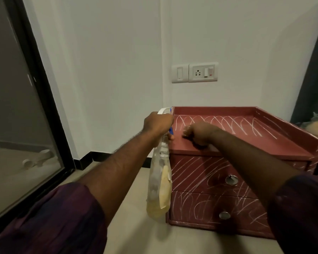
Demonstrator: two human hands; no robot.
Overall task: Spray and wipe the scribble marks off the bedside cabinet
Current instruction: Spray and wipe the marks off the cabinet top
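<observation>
Both forearms are reaching forward out of purple sleeves (pixel 53 217); the left grip (pixel 158 125) is curling round the neck and trigger of the spray bottle (pixel 159 180), which is hanging down just beside the front left corner of the bedside cabinet (pixel 246 145), nozzle pointing toward its top; the right grip (pixel 200 132) is resting knuckles-up on the front left part of that top, fingers curled under.

Whether the right grip is pinching anything I cannot tell, the fingertips blurring into shadow; the frame's right edge is cutting off the cabinet's far side.

A white wall (pixel 108 61) is backing the scene; a glass door (pixel 17 125) is filling the left; the cabinet is sitting on the tiled floor (pixel 145 235); scribble marks (pixel 218 121) are covering its top, rim and 2 drawers; a socket plate (pixel 203 72) is sitting above; 2 metal knobs (pixel 231 180) are catching light.
</observation>
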